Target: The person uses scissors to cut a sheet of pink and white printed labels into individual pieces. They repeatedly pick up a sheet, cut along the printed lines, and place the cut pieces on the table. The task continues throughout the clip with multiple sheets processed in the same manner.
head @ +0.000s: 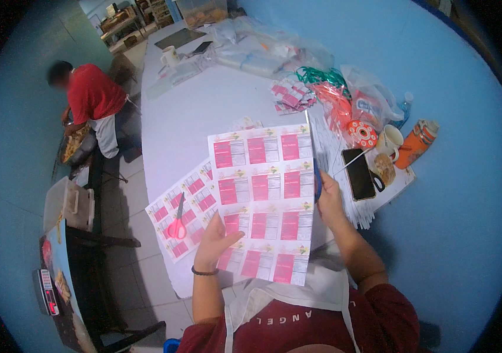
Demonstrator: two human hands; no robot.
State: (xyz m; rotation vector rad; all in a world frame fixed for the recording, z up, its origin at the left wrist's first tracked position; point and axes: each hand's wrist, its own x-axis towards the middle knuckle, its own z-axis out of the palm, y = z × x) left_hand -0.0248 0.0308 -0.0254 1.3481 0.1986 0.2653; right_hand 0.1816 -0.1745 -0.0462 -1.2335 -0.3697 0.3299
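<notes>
My left hand (215,242), a dark bracelet at its wrist, grips a printed label sheet (265,198) by its left side, thumb on top. Rows of pink and white labels cover this sheet. My right hand (331,200) is closed on blue-handled scissors (317,181) at the sheet's right edge; a blade tip shows past the top corner, and the rest is mostly hidden. Under the held sheet, to the left, lies a second label sheet (161,215). Pink-handled scissors (177,225) rest on it. Farther up the table is a pile of cut labels (293,95).
Paper strips (359,214) lie right of my right hand, beside a phone (358,173), a mug (389,140) and an orange bottle (418,143). Ribbons (324,79) and plastic bags (251,61) line the wall. A person in red (94,95) bends over a large pan (74,145).
</notes>
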